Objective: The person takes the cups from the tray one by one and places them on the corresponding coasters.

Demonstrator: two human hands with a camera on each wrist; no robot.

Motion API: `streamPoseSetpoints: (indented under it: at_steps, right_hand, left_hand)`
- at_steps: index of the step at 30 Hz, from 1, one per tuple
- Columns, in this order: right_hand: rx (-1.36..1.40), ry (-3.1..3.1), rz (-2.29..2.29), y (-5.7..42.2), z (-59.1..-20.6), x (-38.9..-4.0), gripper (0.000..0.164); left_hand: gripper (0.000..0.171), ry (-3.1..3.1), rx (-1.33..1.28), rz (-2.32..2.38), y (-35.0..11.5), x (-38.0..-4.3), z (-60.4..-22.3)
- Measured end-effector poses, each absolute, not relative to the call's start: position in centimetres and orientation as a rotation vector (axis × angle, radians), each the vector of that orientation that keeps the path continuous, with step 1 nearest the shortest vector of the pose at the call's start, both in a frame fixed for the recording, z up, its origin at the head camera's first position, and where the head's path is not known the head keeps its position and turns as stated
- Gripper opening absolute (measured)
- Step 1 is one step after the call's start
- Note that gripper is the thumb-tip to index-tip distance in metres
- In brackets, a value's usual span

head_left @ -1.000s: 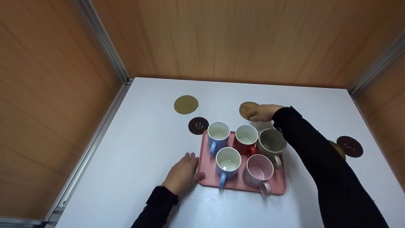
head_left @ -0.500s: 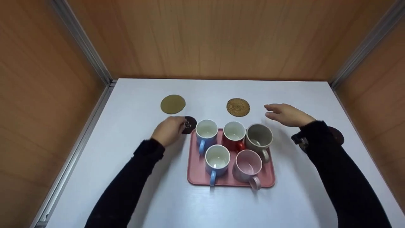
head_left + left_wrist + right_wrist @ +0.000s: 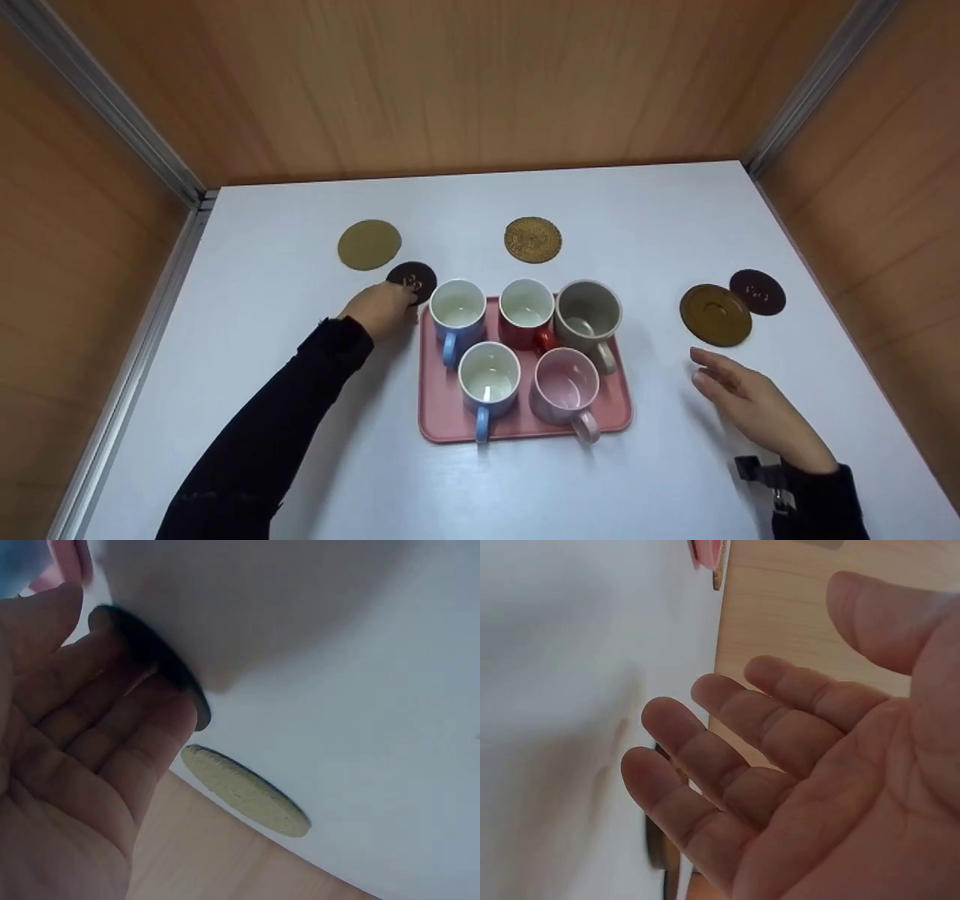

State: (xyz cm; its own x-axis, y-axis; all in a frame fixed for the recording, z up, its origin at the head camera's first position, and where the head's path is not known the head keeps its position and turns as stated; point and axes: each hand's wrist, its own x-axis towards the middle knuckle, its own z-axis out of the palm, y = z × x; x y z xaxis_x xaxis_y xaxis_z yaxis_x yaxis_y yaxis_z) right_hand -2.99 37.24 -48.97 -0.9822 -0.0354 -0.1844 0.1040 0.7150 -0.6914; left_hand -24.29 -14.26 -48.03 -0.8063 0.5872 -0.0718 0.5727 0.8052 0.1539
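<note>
A dark coaster (image 3: 410, 277) with pale markings lies on the white table (image 3: 637, 217), just beyond the far left corner of a pink tray (image 3: 439, 405). The left hand (image 3: 380, 309) reaches it from the near side and touches it; in the left wrist view the four fingers lie side by side with their ends against the coaster, while the thumb stands apart from them, and no pinch between thumb and fingers shows. Beside the coaster, further back and to the left, is an olive coaster (image 3: 369, 244). The tray bears five upright mugs: in the far row a blue mug (image 3: 457, 306), a red mug (image 3: 526, 306) and a grey mug (image 3: 587, 311), and in the near row a second blue mug (image 3: 489, 371) and a pink mug (image 3: 566, 379). Their handles all face the person's side. Behind the tray lies a woven tan coaster (image 3: 532, 240). To the right, well apart from the tray, a brown coaster (image 3: 715, 315) meets a second dark coaster (image 3: 757, 292); whether their edges overlap I cannot tell. On the near side of this pair hovers the right hand (image 3: 757, 409), its fingers extended, holding nothing, with the thumb spread away from them. Both arms wear black sleeves (image 3: 255, 427). Wooden panels (image 3: 450, 82) enclose the table behind and at both sides.
</note>
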Motion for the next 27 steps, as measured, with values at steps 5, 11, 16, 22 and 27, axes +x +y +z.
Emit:
streamPoseSetpoints:
  at_steps: [5,11,16,22,27]
  right_hand:
    - [0.151,2.769,-1.106,36.3,-49.8,-1.3,0.063]
    - [0.211,2.668,-1.276,35.3,-51.5,-0.8,0.058]
    - [0.219,2.527,-1.457,35.3,-52.5,-0.6,0.052]
    - [0.192,2.520,-1.479,35.6,-51.9,-1.4,0.054]
    - [0.131,2.503,-1.454,35.8,-51.4,-2.4,0.058]
  left_hand:
    - [0.030,2.890,1.056,0.092,-13.0,-25.9,-48.3]
    - [0.044,2.820,0.916,0.159,-12.1,-28.1,-48.4]
    - [0.046,2.790,0.870,0.180,-11.7,-29.4,-48.1]
    - [0.048,2.772,0.832,0.181,-11.3,-30.2,-48.0]
    - [0.042,2.791,0.904,0.125,-10.6,-30.9,-47.3]
